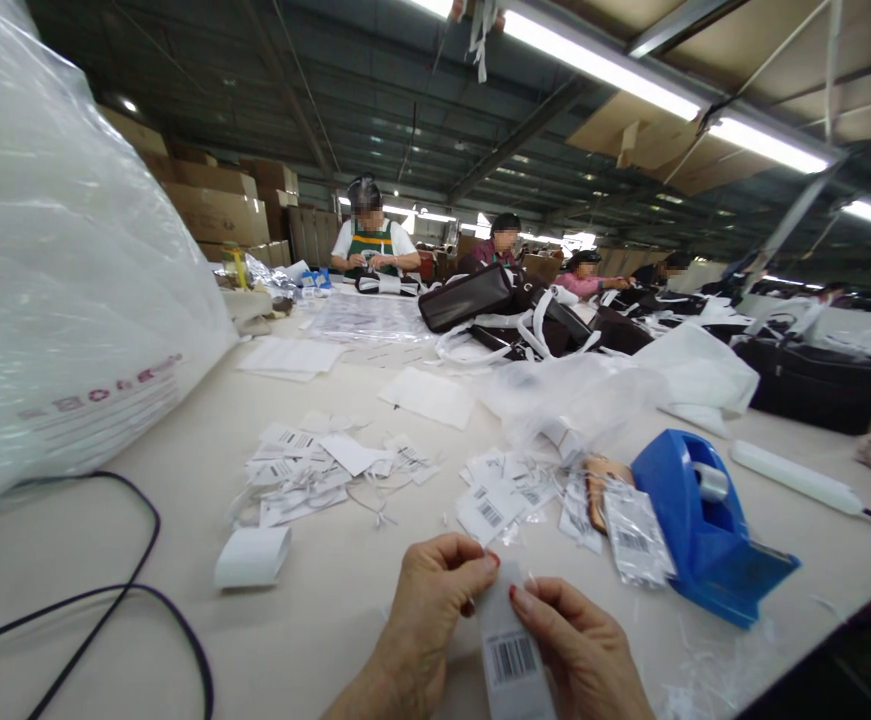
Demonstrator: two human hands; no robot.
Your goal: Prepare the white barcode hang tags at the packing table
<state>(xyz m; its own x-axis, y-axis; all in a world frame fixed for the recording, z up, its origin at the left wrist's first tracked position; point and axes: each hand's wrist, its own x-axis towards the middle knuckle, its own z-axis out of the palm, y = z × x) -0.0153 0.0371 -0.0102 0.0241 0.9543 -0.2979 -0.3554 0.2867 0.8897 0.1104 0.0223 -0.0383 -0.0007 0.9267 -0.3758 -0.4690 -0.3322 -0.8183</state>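
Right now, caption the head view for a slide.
Left hand and right hand hold a label near a dispenser.

The left hand (pixel 431 605) comes up from the bottom edge of the view, its bare wrist (pixel 382 685) angled inward and the back of the hand turned up and outward. Its thumb (pixel 476 573) points right, set against the bent index finger in a pinch, with the other fingers curled underneath and partly hidden. The right hand (pixel 585 640) enters from the lower right, slanting up and to the left; its thumb reaches across toward the left hand, and the index finger lies bent above it, also in a pinch. The two hands are close together but apart. Both thumbnails look red.
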